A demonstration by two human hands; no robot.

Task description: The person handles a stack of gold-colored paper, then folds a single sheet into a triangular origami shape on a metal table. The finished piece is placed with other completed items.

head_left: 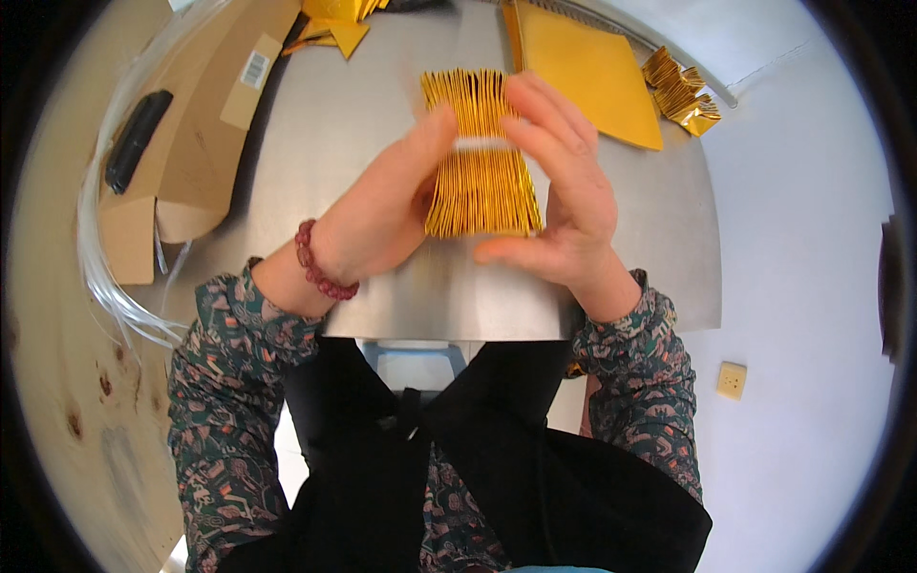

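Observation:
A bundle of folded gold foil papers (485, 196) stands over the metal table, its many thin edges facing up and a white band across its middle. My left hand (387, 196) presses along its left side, thumb near the band, slightly blurred; its other fingers are mostly hidden. Around the right side curves my right hand (564, 186), fingertips at the far half and thumb by the near edge. The bundle sits between both palms. A dark red bead bracelet (310, 263) circles my left wrist.
At the left lies an opened cardboard box (191, 134) with a black object (138, 141) on it, beside a hank of clear plastic strands (95, 234). Yellow sheets (592, 72) lie at the back right, near more folded gold papers (680, 91). Gold pieces (334, 33) lie at the back. A white wall borders the right.

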